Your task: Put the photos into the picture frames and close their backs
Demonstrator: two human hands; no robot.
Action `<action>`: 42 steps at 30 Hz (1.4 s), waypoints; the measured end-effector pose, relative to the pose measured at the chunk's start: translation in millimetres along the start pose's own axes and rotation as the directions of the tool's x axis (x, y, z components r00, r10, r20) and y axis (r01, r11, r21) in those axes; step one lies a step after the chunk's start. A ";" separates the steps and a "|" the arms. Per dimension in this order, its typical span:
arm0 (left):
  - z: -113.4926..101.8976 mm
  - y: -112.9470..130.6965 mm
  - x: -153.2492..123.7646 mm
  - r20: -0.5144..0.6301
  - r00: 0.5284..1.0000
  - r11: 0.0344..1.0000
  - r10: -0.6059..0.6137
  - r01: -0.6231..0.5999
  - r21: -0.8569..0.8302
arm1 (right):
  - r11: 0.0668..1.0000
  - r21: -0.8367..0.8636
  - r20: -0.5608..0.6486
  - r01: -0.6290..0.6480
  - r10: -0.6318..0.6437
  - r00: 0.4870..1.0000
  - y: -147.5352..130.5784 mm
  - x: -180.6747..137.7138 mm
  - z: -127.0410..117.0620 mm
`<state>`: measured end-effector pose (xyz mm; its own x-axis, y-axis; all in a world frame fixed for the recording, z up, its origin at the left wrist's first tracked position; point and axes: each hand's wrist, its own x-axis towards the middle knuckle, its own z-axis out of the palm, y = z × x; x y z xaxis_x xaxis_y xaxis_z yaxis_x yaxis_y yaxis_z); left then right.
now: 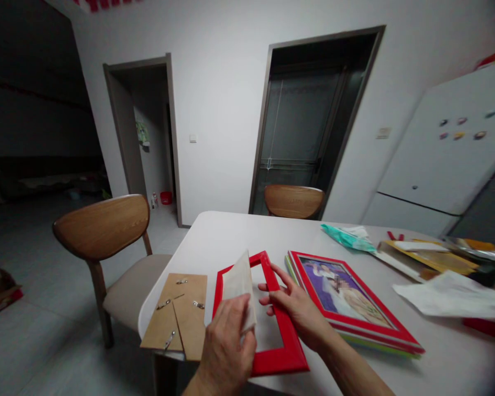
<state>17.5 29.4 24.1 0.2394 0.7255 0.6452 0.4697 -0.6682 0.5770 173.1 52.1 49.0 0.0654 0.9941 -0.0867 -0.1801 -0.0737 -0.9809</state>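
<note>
A red picture frame (286, 335) is tilted above the table's near edge, its middle open to the white tabletop. My right hand (291, 302) grips the frame's right side, fingers reaching through the opening. In my left hand (231, 338) is a whitish sheet (239, 283), pinched at its lower end and standing slanted over the frame's left part. Left of the frame lies a brown backing board (185, 308) with metal clips and a stand leg. To the right, a stack of picture frames has a red one with a photo (342, 289) on top.
Packaging lies on the white table's right side: a teal plastic wrapper (348, 237), a yellow envelope (445, 258) and a white sheet (457, 297). Wooden chairs stand at the left (107, 231) and far side (295, 201). A white refrigerator (429, 165) is at the right.
</note>
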 end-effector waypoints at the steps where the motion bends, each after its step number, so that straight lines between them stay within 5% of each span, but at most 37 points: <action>1: -7.2 -4.8 1.8 -0.052 0.997 0.998 -0.059 0.059 0.003 | 0.997 -0.076 -0.025 0.004 -0.006 1.000 3.8 3.1 -5.4; 5: -36.3 -32.0 -0.4 -0.197 0.909 0.930 -0.368 0.360 -0.077 | 0.862 -0.507 -0.114 0.007 -0.075 0.991 24.8 18.2 -29.0; 11: -52.0 -69.6 -29.4 -0.099 0.850 0.855 -0.518 0.517 -0.040 | 0.464 -0.881 -0.044 0.091 -0.271 0.961 57.9 32.3 -45.9; 21: -54.5 -84.0 -43.9 -0.021 0.926 0.837 -0.378 0.351 0.421 | 0.261 -0.957 0.019 0.129 -0.387 0.922 68.6 26.8 -43.7; 25: -48.1 -84.8 -47.5 0.033 0.954 0.881 -0.298 0.262 0.394 | 0.396 -0.877 0.055 0.274 -0.482 0.875 66.3 20.5 -28.3; 28: -38.8 -78.7 -48.8 0.104 0.968 0.911 -0.230 0.177 0.374 | 0.642 -0.697 0.073 0.321 -0.381 0.922 66.6 17.5 -9.1; 32: -27.1 -67.0 -46.6 0.215 0.969 0.937 -0.124 0.043 0.345 | 0.863 -0.459 0.076 0.212 -0.200 0.977 74.8 23.6 17.5; 37: -15.0 -58.6 -39.2 0.285 0.952 0.944 -0.111 0.012 0.328 | 0.960 -0.233 0.088 0.157 -0.140 0.986 67.7 28.7 46.9; 42: -10.4 -51.4 -21.6 0.073 0.995 0.983 -0.066 0.053 0.175 | 0.961 -0.019 0.110 0.276 -0.272 0.956 25.1 6.9 67.8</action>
<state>-20.7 46.4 -14.3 0.2688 0.7784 0.5673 0.6235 -0.5896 0.5135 102.5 62.5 35.6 0.0039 0.9791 0.2033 -0.1362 0.2019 -0.9699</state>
